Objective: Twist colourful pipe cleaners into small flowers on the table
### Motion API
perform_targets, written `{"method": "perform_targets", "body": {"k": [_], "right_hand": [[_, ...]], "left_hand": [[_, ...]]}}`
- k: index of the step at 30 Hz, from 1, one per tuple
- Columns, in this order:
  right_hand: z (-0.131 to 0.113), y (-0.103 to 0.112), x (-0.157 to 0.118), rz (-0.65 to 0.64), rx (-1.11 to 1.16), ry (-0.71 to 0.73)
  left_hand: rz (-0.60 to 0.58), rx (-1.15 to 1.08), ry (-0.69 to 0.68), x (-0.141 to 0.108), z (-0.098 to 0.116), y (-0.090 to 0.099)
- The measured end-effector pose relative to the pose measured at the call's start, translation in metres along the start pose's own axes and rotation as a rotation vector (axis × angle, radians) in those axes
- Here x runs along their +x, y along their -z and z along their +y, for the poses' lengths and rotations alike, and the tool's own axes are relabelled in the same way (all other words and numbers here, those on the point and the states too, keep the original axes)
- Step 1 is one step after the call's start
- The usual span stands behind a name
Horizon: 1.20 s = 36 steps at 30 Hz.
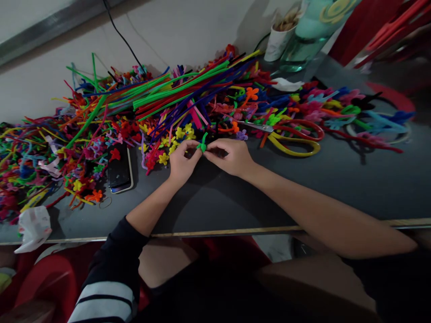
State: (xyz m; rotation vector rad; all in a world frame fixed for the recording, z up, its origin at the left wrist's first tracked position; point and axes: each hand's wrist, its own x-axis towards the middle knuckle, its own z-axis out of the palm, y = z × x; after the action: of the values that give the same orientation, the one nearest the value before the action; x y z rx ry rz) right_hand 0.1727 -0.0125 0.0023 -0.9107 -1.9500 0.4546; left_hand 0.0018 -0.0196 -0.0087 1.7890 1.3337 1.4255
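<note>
Between my two hands is a small bent green pipe cleaner (203, 144), its loose end sticking up. My left hand (183, 161) pinches it from the left with thumb and forefinger. From the other side my right hand (232, 156) pinches it too, fingertips almost meeting the left ones. Small yellow pipe-cleaner flowers (164, 158) lie just left of and behind my left hand. Scissors (296, 139) with red and yellow handles rest to the right of my right hand, blades pointing left into the heap.
A heap of coloured pipe cleaners (182, 94) runs along the wall. A phone (119, 168) with a red piece on it lies at left, near crumpled white plastic (34, 226). A paper cup (279, 42) and a clear bottle (299, 49) stand at the back right.
</note>
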Motion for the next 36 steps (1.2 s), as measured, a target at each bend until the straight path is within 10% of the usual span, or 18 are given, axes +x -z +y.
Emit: {"method": "perform_targets", "body": {"k": [36], "right_hand": [[-0.0084, 0.0001, -0.0037, 0.100, -0.080, 0.011]], "left_hand": [[0.090, 0.178, -0.153, -0.0067, 0.0044, 0.0002]]}}
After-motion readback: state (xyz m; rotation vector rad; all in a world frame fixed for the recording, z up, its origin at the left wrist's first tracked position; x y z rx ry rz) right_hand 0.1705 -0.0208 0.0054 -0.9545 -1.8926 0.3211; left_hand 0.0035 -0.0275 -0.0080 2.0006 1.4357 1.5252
